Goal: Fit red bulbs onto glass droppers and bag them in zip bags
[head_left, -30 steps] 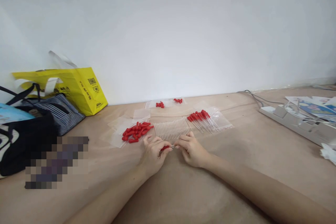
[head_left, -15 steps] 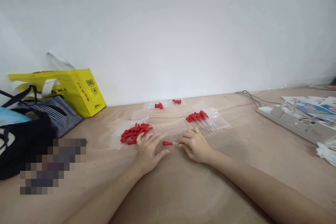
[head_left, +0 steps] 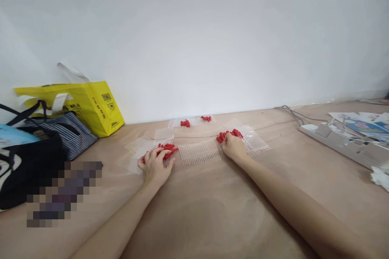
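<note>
My left hand (head_left: 158, 166) rests over a pile of red rubber dropper bulbs (head_left: 166, 147), fingers bent down on them and thumb apart. A row of clear thin dropper tubes (head_left: 199, 151) lies side by side between my hands. At the right end of this row, my right hand (head_left: 234, 147) is closed in a pinch on a dropper, mostly hidden by the fingers, among several droppers with red bulbs (head_left: 237, 132). Those droppers lie on a clear plastic bag (head_left: 258, 142). Another clear bag (head_left: 133, 156) is under the loose bulbs.
Near the wall lie small bags with red bulbs (head_left: 185, 123) and more red bulbs (head_left: 206, 118). A yellow bag (head_left: 103, 109), a striped pouch (head_left: 71, 135) and a black bag (head_left: 36, 166) stand left. On the right are a power strip (head_left: 334, 145), cables and printed papers (head_left: 361, 123).
My right hand has carried the red-bulbed dropper up and right to the other droppers. My left hand has moved left from the middle onto the bulb pile.
</note>
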`<state>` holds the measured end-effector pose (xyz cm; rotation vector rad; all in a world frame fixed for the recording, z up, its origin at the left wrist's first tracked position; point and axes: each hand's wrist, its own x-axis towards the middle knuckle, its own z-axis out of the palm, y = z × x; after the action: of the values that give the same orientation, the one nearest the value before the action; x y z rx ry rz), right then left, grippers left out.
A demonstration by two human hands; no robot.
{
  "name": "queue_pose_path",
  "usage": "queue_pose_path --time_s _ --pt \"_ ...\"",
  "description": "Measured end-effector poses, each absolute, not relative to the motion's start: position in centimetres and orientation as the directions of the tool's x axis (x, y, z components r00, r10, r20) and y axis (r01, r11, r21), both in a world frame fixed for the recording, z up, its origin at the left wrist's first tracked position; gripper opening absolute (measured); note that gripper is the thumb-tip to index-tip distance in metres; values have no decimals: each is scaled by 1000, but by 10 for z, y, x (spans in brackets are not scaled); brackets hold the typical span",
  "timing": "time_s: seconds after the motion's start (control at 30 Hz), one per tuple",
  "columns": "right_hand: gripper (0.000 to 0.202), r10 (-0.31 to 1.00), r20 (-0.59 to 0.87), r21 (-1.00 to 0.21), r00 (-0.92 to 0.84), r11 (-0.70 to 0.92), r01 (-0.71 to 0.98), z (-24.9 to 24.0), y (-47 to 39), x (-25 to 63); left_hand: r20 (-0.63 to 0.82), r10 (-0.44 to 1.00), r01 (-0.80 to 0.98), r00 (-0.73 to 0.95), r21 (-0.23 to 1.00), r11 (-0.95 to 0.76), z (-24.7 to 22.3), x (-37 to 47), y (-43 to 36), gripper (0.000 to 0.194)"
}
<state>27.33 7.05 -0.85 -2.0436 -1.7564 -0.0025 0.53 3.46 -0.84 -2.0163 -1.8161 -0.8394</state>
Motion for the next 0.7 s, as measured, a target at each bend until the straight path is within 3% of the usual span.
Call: queue_pose_path --time_s 0.23,0.43,0.7 --pt "26 932 337 -257 134 -46 965 -5 65 267 573 820 983 7 144 -109 -9 4 38 19" --pt "27 977 112 -216 184 -157 964 2 71 258 567 823 996 -34 83 -17 -7 3 42 20" --pt "25 985 97 -191 143 -122 974 2 79 252 632 772 997 73 -25 -75 -9 4 53 20"
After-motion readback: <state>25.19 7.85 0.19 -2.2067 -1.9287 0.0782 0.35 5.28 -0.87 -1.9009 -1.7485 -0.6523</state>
